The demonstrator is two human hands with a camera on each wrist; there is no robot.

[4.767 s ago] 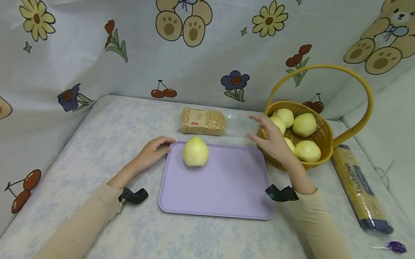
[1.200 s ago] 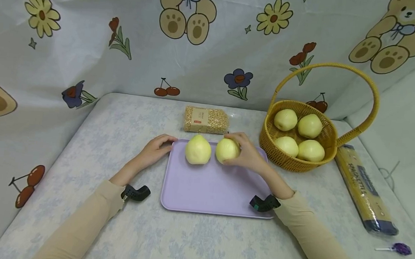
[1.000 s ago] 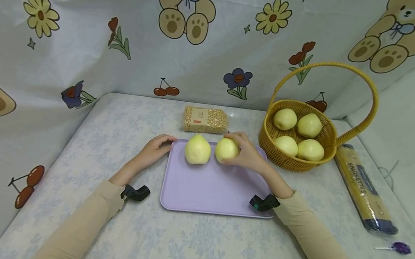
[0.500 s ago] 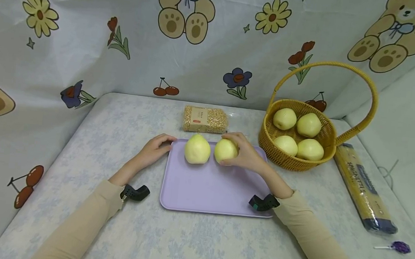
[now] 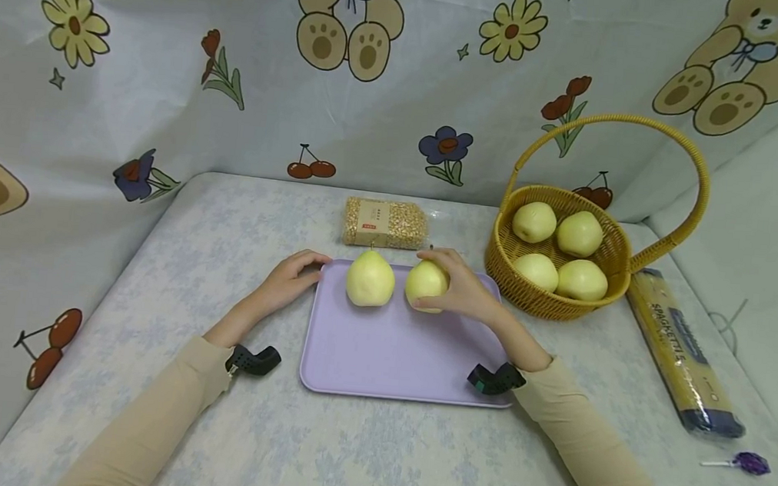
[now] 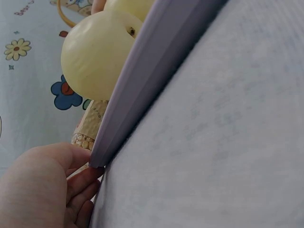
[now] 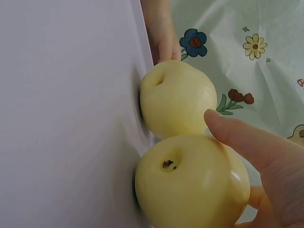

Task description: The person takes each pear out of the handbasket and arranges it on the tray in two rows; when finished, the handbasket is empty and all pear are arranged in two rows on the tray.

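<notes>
In the head view my right hand [image 5: 461, 288] grips a pale yellow pear [image 5: 425, 283] at the back of the lilac tray [image 5: 406, 360]. Thumb and fingers lie round its right side, the stem pointing up. A second pear [image 5: 370, 278] stands upright on the tray just left of it. In the right wrist view the held pear [image 7: 190, 185] sits on the tray surface, overlapping the other pear [image 7: 178, 97]. My left hand [image 5: 291, 281] holds the tray's back left corner. Its thumb is on the rim in the left wrist view, and the fingers [image 6: 83, 190] curl below.
A yellow wicker basket [image 5: 543, 307] with a tall handle holds several pears at the back right. A bag of yellow kernels [image 5: 397, 225] lies behind the tray. A spaghetti pack [image 5: 688, 354] and a purple lollipop [image 5: 752, 462] lie at the right.
My right hand has gone from the basket to the tray with a pear. Over the last half second that pear has turned slightly more upright. My left hand has stayed at the tray corner.
</notes>
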